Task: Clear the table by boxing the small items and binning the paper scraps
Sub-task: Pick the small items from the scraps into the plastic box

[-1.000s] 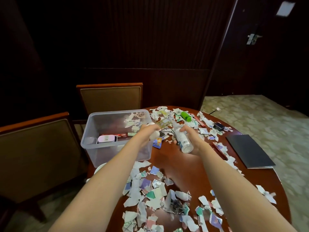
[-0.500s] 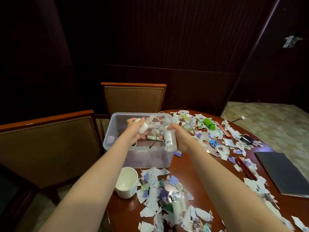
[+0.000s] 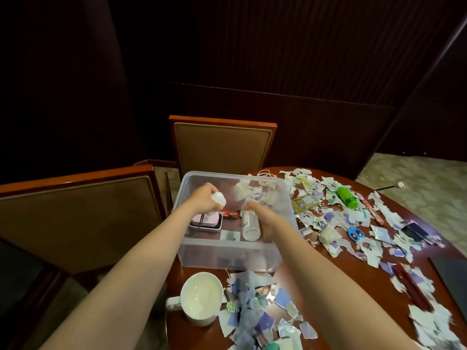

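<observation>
A clear plastic box [image 3: 227, 256] stands at the table's left edge. Both hands are inside it. My left hand [image 3: 204, 200] is closed around a small white object [image 3: 218, 198]. My right hand [image 3: 262, 221] grips a clear bottle [image 3: 250, 223] with a barcode label, held bottom toward me, low in the box. In the box lie a pink case [image 3: 207, 222] and a red sachet [image 3: 230, 214]. Torn paper scraps [image 3: 255, 314] cover the table in front and to the right.
A white mug [image 3: 199, 299] stands in front of the box. On the right lie a green bottle [image 3: 347, 197], a yellow bottle [image 3: 304, 203], blue scissors [image 3: 355, 233], a red pen [image 3: 414, 289] and a dark folder [image 3: 452, 276]. Two chairs [image 3: 222, 145] stand behind and left.
Both hands have gone deeper into the box, carrying the white object and the bottle lower. The view has shifted left and closer to the box.
</observation>
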### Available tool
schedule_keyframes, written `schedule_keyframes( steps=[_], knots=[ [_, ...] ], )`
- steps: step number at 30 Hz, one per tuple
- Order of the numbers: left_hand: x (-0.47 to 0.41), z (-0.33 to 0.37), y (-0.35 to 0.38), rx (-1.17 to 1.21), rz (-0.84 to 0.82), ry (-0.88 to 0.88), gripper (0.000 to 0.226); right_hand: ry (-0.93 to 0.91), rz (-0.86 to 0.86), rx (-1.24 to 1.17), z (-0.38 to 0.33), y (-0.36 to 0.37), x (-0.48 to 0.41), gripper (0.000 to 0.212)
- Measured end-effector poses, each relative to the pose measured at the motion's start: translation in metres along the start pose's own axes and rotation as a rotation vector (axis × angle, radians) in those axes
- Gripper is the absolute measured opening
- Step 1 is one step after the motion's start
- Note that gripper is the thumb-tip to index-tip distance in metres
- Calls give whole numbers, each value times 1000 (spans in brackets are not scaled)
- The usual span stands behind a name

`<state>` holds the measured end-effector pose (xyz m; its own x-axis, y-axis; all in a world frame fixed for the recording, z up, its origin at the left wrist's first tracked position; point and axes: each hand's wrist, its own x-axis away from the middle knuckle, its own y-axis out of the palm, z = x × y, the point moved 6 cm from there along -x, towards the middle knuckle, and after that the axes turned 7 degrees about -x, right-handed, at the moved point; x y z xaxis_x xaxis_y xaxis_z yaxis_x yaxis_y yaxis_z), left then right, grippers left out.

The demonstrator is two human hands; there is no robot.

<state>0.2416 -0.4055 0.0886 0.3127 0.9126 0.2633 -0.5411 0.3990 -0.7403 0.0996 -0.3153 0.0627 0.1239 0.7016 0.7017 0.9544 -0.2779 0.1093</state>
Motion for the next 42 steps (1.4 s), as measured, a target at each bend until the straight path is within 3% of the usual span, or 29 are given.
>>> schedule_keyframes(
  steps=[4, 12, 19, 25, 30, 42],
  knots=[
    [-24, -2, 16, -334, -180, 105, 45, 54, 51, 69, 4, 1, -26, 31],
    [-61, -29, 33, -551, -304, 110, 42, 124, 49, 207, 7, 10, -58, 40],
    [-78, -37, 32, -629, -275, 140, 44, 238, -5, 592, 14, 22, -79, 65],
    [-77, -41, 28, -686, -289, 140, 54, 290, -61, 865, 21, 31, -86, 60],
    [-71, -39, 27, -701, -274, 143, 53, 322, -58, 846, 26, 36, -88, 51],
    [-63, -32, 23, -636, -232, 118, 57, 166, -28, 879, 15, 36, -78, 38]
  ],
)
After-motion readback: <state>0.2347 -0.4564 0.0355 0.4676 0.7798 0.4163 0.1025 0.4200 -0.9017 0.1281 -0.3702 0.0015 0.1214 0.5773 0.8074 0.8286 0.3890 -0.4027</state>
